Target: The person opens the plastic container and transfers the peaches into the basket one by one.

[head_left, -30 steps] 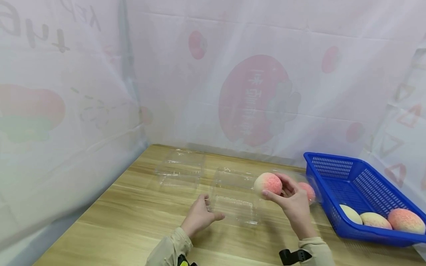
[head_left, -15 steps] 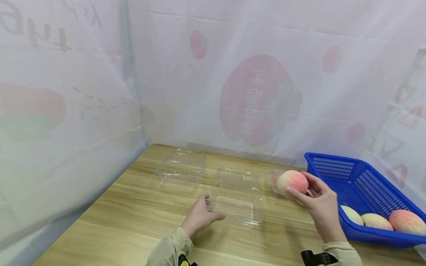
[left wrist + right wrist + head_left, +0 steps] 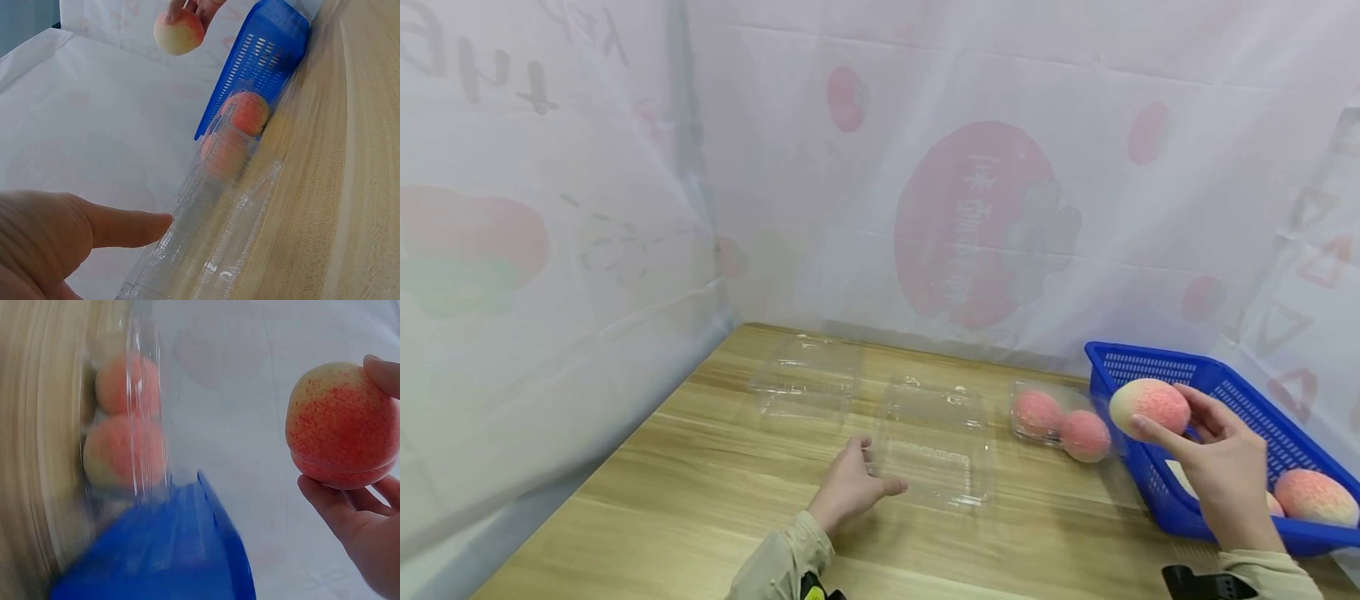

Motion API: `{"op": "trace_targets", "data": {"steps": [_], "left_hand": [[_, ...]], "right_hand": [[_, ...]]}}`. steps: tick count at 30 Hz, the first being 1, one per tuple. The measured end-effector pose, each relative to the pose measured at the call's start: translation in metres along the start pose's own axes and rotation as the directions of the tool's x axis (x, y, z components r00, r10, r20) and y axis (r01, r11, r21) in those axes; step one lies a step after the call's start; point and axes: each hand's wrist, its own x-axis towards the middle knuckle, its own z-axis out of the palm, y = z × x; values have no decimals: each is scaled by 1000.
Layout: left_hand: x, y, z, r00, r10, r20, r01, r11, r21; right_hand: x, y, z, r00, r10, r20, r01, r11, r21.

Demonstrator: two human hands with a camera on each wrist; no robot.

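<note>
My right hand (image 3: pixel 1221 467) grips a peach (image 3: pixel 1150 408), pale yellow on one side and pinkish red on the other, raised over the left rim of the blue basket (image 3: pixel 1150 479). In the right wrist view the thumb and fingers hold this peach (image 3: pixel 344 425) from opposite sides. My left hand (image 3: pixel 853 487) is at the left side of a clear plastic clamshell box (image 3: pixel 928 467) with its lid up. In the left wrist view its straight thumb (image 3: pixel 128 228) reaches the edge of that box (image 3: pixel 206 250). Two peaches (image 3: pixel 1039 414) sit in another clear box beside the basket.
More peaches (image 3: pixel 1317 497) lie at the near end of the basket. A further clear clamshell box (image 3: pixel 808 379) stands at the back left of the wooden table (image 3: pixel 700 500). Printed white cloth (image 3: pixel 790 208) hangs behind and to the left.
My right hand has carried the peach rightward, from over the middle box's right side to the basket's rim, uncovering the two boxed peaches. My left hand stays put.
</note>
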Motion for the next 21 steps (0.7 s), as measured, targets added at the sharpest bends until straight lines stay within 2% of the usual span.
{"op": "trace_targets", "data": {"steps": [6, 12, 17, 21], "left_hand": [[1, -1, -3, 1000, -6, -8, 6, 1000, 3], [2, -3, -3, 1000, 1, -19, 0, 1000, 9], [2, -4, -3, 1000, -2, -17, 2, 1000, 14], [3, -3, -2, 1000, -2, -11, 2, 1000, 15]], "right_hand": [[8, 13, -24, 993, 74, -97, -86, 987, -133], [10, 33, -35, 971, 170, -169, -194, 971, -140], [13, 44, -42, 965, 185, -185, -223, 952, -211], [18, 48, -46, 971, 156, -180, -207, 929, -306]]}}
